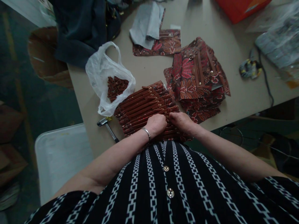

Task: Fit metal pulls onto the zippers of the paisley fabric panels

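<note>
Patterned fabric pieces with brown zipper strips (140,107) lie in an overlapping row at the table's near edge. Over the right part of that row, my left hand (158,123) is closed, with a metal bangle at its wrist. My right hand (181,121) is closed just beside it, fingertips almost meeting the left ones. Whatever sits between the fingers is too small and hidden to name. Touching the row's left end, a white plastic bag (93,70) gapes open over many small brown strips (116,87) with metal rings.
A hammer (109,130) lies at the table's left edge. To the right is a stack of floral zippered panels (187,71); another panel (170,43) lies behind under grey cloth (144,25). Scissors with wrapped handles (249,69), a red bin (243,9) and a white stool (60,158) are around.
</note>
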A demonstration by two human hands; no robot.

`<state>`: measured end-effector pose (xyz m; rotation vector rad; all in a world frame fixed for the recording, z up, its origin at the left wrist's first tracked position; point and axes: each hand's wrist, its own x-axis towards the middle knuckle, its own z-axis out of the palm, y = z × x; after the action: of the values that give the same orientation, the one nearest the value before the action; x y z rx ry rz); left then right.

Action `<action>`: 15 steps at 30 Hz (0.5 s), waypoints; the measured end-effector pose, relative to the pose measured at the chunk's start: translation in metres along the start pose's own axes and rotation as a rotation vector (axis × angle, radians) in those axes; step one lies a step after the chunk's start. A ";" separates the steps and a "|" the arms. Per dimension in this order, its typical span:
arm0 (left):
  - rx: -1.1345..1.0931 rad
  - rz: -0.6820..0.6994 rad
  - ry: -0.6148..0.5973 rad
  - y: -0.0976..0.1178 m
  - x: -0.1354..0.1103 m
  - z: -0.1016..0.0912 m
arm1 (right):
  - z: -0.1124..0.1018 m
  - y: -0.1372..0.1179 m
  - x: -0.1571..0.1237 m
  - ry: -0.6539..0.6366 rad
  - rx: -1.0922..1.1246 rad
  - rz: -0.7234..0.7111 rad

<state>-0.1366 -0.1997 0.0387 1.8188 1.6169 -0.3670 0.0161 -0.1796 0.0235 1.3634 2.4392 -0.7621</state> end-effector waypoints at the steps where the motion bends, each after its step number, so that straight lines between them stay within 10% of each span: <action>1: 0.005 -0.002 0.004 0.001 0.000 0.001 | 0.000 -0.001 -0.001 0.011 -0.014 -0.013; 9: -0.170 0.025 0.037 -0.018 -0.003 -0.003 | 0.001 -0.012 -0.015 0.191 0.066 -0.020; 15: -1.235 -0.193 0.030 -0.026 -0.017 -0.029 | -0.003 -0.035 -0.025 0.384 0.467 -0.198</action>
<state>-0.1708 -0.1937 0.0630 0.7224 1.4780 0.5074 0.0000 -0.2109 0.0486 1.5596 2.8464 -1.2899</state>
